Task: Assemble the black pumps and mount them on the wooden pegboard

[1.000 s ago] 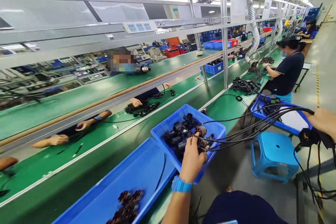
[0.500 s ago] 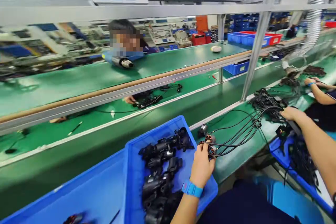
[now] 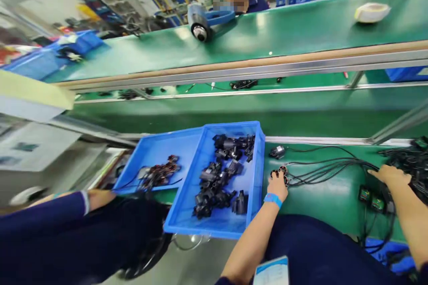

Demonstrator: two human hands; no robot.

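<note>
My left hand (image 3: 277, 188), with a blue band at the wrist, has its fingers closed around several small round motor parts (image 3: 283, 170) with copper windings, low over the green worktop. Black cables (image 3: 321, 171) run from these parts to the right. My right hand (image 3: 392, 177) grips the far stretch of the same cables, and small green circuit boards in black housings (image 3: 377, 204) lie just below it. Beside my left hand, a dark cylindrical motor part (image 3: 277, 152) rests on the worktop with its own cable.
A blue bin (image 3: 230, 228) of black plastic housings stands left of my left hand. Beyond it sits another blue bin (image 3: 190, 142) with copper-wound parts, near a co-worker's sleeve (image 3: 67, 207). Tangled black cables (image 3: 414, 164) lie at right. A shelf edge (image 3: 250, 69) crosses ahead.
The view has swung left and down, bringing both blue bins and the neighbouring co-worker's arm into sight. Both hands still hold the motor parts and cables, now stretched nearly flat along the worktop.
</note>
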